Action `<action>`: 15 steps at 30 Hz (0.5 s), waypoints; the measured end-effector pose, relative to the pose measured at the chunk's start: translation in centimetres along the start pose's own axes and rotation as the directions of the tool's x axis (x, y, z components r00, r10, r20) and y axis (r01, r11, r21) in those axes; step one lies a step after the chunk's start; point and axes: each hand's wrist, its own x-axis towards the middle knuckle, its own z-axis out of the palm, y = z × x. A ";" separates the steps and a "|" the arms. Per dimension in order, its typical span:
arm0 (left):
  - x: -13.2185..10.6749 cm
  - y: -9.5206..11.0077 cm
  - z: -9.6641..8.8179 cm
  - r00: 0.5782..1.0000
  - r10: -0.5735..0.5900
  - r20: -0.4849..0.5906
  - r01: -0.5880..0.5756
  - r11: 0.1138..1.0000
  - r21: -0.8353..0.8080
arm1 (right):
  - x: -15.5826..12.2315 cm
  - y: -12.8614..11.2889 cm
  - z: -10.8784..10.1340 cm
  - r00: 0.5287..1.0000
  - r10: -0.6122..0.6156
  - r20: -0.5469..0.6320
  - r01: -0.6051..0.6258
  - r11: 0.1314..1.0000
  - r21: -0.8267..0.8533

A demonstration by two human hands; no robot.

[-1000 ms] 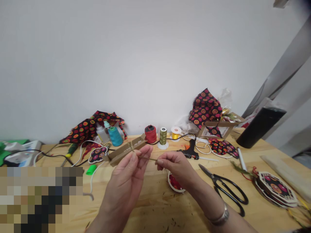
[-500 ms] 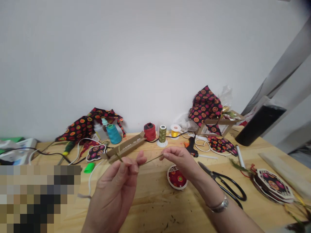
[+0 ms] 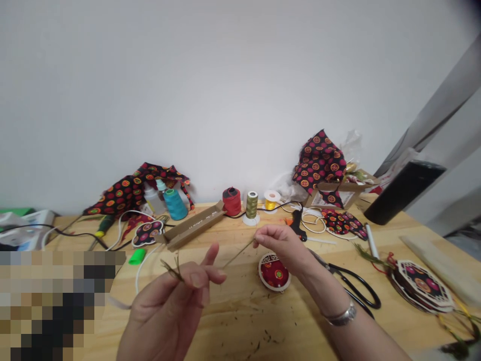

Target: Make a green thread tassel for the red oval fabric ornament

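Observation:
Above the wooden table (image 3: 240,321) I hold a thin olive-green strand (image 3: 235,256) stretched between both hands. My left hand (image 3: 176,306) pinches one end between thumb and fingers, and frayed green tips stick out at its top. My right hand (image 3: 280,245), with a silver bracelet (image 3: 338,317) on its wrist, pinches the other end, higher and to the right. A round red embroidered piece (image 3: 274,273) lies on the table just below my right hand.
Black scissors (image 3: 356,291) lie at right, near an octagonal ornament (image 3: 423,285). Along the wall stand thread spools: teal (image 3: 176,204), red (image 3: 232,201), green (image 3: 251,205), yellow (image 3: 271,200). A cardboard strip (image 3: 193,226), patterned fabric (image 3: 131,193), a glue gun (image 3: 296,223) and a black cylinder (image 3: 402,193) lie around.
My left hand has dropped lower and to the left, my right hand has moved slightly right. The strand between them is longer and now slants upward to the right.

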 end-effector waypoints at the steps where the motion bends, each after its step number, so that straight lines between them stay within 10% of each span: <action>1: -0.1 0.0 0.0 1.000 0.001 0.001 -0.001 1.000 0.018 | 0.0 0.0 0.0 1.000 0.005 0.004 -0.004 1.000 -0.017; 9: 0.4 -0.2 0.6 0.993 -0.071 -0.097 0.093 0.966 0.242 | -1.0 -1.5 1.0 0.996 -0.073 -0.044 0.063 0.981 -0.181; 15: 1.1 -1.5 1.4 0.998 -0.015 -0.061 0.029 0.971 0.236 | -2.9 -4.3 4.5 0.963 -0.153 0.220 0.123 0.982 0.144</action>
